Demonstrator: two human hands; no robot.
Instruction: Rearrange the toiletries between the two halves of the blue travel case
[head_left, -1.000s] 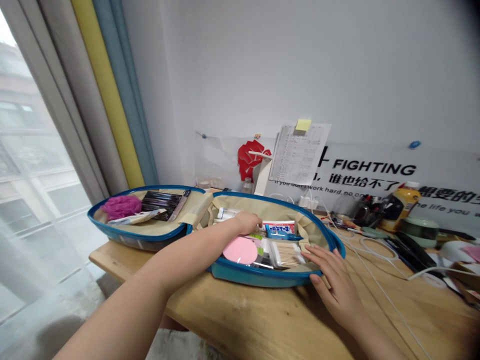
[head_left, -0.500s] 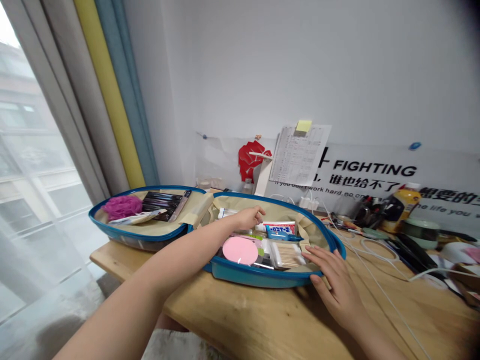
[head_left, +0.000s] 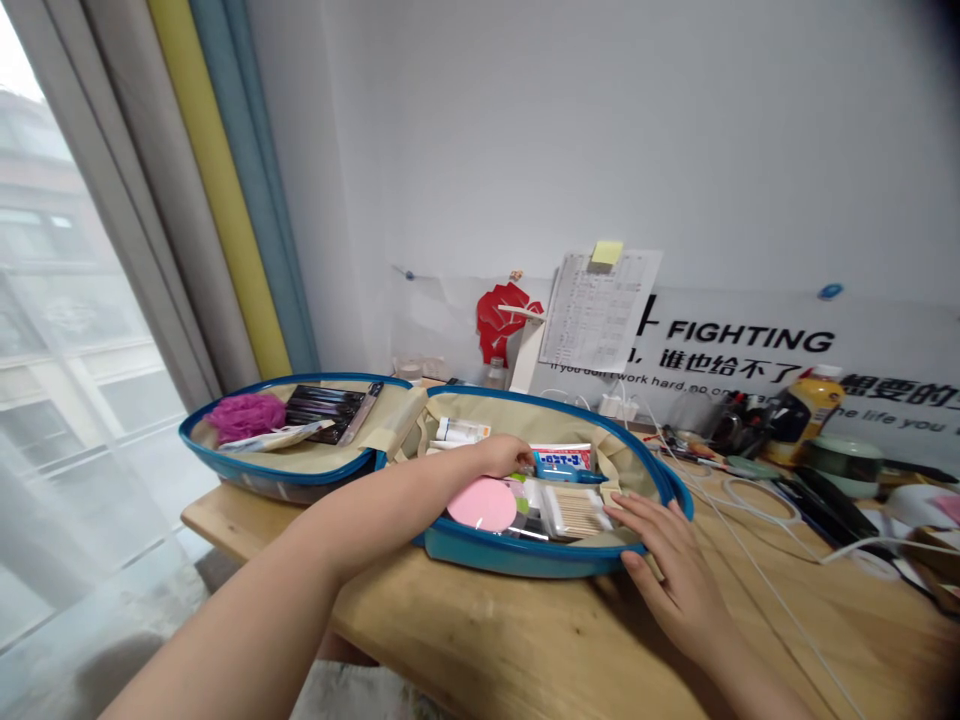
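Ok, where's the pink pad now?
Head view: the pink pad lies in the blue case, right half, by its front rim, below the left hand and left of the cotton swabs.

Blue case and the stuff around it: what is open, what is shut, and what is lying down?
blue case: open, both halves lying flat.
left hand: inside the right half, fingers curled; whether it grips anything cannot be told.
right hand: open, flat, fingers at the case's near rim.
toothpaste tube: lying flat in the right half.
pink pad: lying flat.
purple pouf: lying in the left half.
yellow bottle: upright, cap on.
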